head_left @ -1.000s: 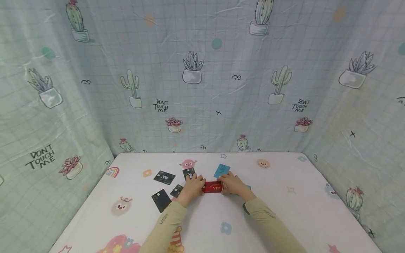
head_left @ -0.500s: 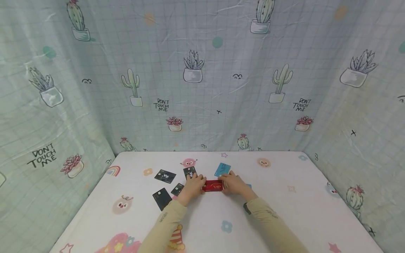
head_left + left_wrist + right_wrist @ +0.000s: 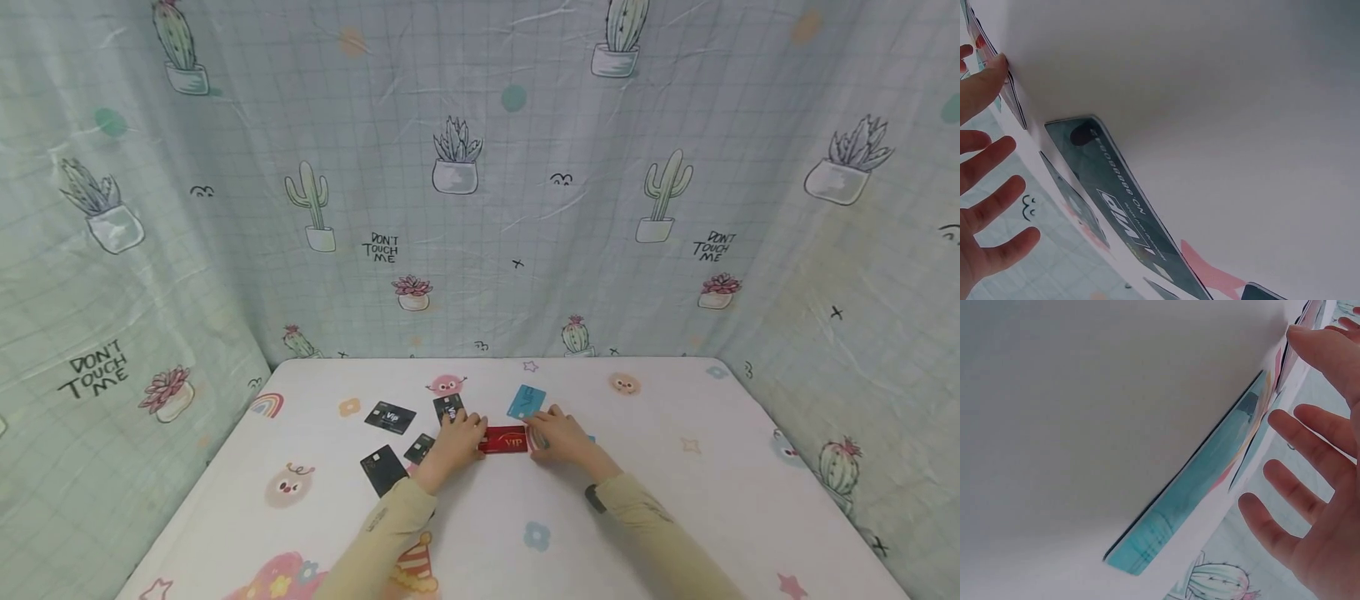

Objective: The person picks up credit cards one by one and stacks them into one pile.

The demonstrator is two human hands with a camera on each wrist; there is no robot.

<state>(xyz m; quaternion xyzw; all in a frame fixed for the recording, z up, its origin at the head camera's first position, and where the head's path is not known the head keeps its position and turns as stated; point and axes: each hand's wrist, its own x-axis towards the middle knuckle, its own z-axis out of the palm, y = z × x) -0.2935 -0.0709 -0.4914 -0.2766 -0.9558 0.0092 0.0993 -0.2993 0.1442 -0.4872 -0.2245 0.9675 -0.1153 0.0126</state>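
A red VIP card (image 3: 504, 439) lies flat on the white table between the two hands. My left hand (image 3: 459, 442) pinches its left end by the long edges, thumb at the near side. In the left wrist view the thumb (image 3: 991, 81) touches the card's edge, which looks layered. My right hand (image 3: 566, 437) is just off the card's right end, thumb and forefinger apart with the printed tablecloth showing between them. A blue VIP card (image 3: 527, 402) lies beyond the right hand's fingertips. Another blue card (image 3: 1191, 481) lies mostly hidden under that hand in the head view.
Several black cards lie left of the left hand: a Vip card (image 3: 390, 417), a larger-looking one (image 3: 384, 470), a small-looking one (image 3: 418, 448) and an upright one (image 3: 448, 408) partly behind the fingers. A cactus-print curtain (image 3: 487, 208) encloses the table's (image 3: 675, 500) back and sides.
My right hand has shifted slightly right, away from the red card's end, and its thumb and forefinger have spread. The left hand and the cards stay nearly in place.
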